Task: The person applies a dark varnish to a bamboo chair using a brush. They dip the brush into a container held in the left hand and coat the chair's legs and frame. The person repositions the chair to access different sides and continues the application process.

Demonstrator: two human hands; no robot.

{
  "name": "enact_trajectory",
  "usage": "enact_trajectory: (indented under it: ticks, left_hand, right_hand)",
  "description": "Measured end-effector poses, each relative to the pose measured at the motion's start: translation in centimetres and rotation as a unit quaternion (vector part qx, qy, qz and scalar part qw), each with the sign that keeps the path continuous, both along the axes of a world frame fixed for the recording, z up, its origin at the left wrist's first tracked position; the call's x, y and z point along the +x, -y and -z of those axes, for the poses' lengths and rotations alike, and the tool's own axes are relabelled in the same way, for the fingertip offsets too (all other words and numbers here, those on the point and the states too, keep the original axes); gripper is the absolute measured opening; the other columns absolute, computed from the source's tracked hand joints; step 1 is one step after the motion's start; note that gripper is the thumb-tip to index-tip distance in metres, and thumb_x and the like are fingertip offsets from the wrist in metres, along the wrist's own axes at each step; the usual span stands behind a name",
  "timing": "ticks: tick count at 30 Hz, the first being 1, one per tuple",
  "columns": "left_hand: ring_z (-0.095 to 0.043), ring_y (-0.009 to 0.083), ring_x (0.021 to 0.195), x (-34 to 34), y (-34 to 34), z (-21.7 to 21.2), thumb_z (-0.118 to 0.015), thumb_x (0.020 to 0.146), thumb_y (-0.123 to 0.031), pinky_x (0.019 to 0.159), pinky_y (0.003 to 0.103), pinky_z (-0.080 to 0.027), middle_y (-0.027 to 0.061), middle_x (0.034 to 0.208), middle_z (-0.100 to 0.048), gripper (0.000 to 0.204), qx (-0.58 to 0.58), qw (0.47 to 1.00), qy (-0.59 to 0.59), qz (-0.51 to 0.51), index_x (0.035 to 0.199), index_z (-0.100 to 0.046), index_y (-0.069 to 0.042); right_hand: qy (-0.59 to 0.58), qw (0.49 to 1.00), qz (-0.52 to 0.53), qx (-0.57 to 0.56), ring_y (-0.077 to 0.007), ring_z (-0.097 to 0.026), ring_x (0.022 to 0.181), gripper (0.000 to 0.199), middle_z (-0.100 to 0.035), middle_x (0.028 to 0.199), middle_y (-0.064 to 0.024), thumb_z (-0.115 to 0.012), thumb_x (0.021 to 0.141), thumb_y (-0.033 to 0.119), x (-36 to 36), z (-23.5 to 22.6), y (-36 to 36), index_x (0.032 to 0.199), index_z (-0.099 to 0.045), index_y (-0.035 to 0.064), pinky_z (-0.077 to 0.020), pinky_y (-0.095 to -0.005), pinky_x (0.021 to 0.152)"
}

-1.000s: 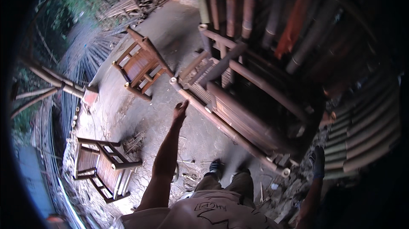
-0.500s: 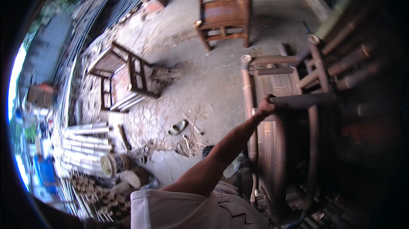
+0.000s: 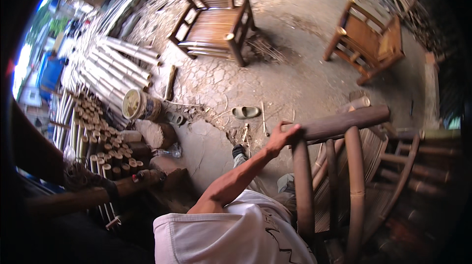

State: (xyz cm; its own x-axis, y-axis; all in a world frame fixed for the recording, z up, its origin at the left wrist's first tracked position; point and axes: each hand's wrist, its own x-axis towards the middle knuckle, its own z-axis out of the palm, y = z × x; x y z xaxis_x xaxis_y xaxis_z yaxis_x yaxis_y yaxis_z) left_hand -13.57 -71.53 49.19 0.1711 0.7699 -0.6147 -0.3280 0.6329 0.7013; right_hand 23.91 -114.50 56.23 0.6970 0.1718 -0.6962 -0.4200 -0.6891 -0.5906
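Observation:
My left hand (image 3: pixel 281 138) is closed round the near-left end of a thick dark rail (image 3: pixel 346 122), with the thumb along it. That rail belongs to a dark bamboo chair (image 3: pixel 355 180), whose curved uprights run down from the rail toward the lower edge. Behind the uprights lies a slatted bamboo panel (image 3: pixel 322 200), partly in shadow. My left arm stretches forward from a white sleeve. My right hand does not show in the picture.
Two brown bamboo chairs stand ahead, one at the centre (image 3: pixel 211 25) and one at the right (image 3: pixel 366 43). A green slipper (image 3: pixel 246 112) lies on the floor. To the left are a dirty bucket (image 3: pixel 142 105), cut bamboo poles (image 3: pixel 110 72) and stacked short bamboo pieces (image 3: pixel 101 148).
The view has swung to the right, so the floor items and chairs sit differently in it. My left hand keeps hold of the same rail end, and the dark chair appears tilted.

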Motion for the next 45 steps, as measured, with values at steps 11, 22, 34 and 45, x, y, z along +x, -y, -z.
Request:
enact_trajectory:
  ticks: [11, 22, 34, 45]
  left_hand:
    - [-0.058, 0.0171, 0.097, -40.7, 12.0, 4.0, -0.077, 0.083, -0.040, 0.084, 0.034, -0.051, 0.0088, 0.108, -0.059, 0.057, 0.000, 0.879, 0.008, -0.477, 0.120, -0.052, -0.006]
    - [-0.061, 0.0208, 0.100, -61.8, 18.8, 8.5, -0.066, 0.091, -0.036, 0.083, 0.039, -0.053, 0.0049, 0.110, -0.061, 0.038, 0.040, 0.722, -0.013, -0.691, 0.118, -0.058, -0.011]
    - [-0.056, 0.0291, 0.116, -62.0, 21.0, 15.8, -0.049, 0.090, -0.070, 0.099, 0.050, -0.044, 0.0096, 0.125, -0.060, 0.071, -0.047, 0.548, 0.064, -0.833, 0.129, -0.056, -0.011]
    - [-0.056, 0.0277, 0.117, -69.6, 21.1, 15.0, -0.049, 0.094, -0.063, 0.103, 0.047, -0.043, 0.0104, 0.128, -0.058, 0.070, -0.066, 0.497, -0.063, -0.863, 0.132, -0.052, -0.004]
  right_hand:
    - [0.007, 0.938, -0.318, 0.137, -0.0224, -0.056, 0.111, 0.064, -0.057, 0.124, -0.0084, -0.069, 0.086, 0.029, -12.6, -7.6, -30.8, 0.139, -0.045, 0.0031, -0.0475, -0.0405, 0.098]
    - [-0.036, 0.750, -0.647, 0.133, -0.0151, -0.062, 0.080, 0.041, -0.066, 0.094, -0.0035, -0.073, 0.080, 0.026, -47.5, 9.1, -69.1, 0.112, -0.066, 0.0008, -0.0518, -0.0326, 0.072]
    - [-0.169, 0.588, -0.782, 0.121, -0.0149, -0.060, 0.082, 0.044, -0.065, 0.096, -0.0020, -0.071, 0.079, 0.027, -77.8, 24.0, -86.5, 0.118, -0.063, 0.0071, -0.0508, -0.0314, 0.075]
    - [-0.216, 0.560, -0.797, 0.069, -0.0155, -0.061, 0.089, 0.050, -0.065, 0.103, -0.0035, -0.072, 0.079, 0.027, -89.4, 32.9, -86.0, 0.123, -0.061, 0.0063, -0.0513, -0.0328, 0.080]
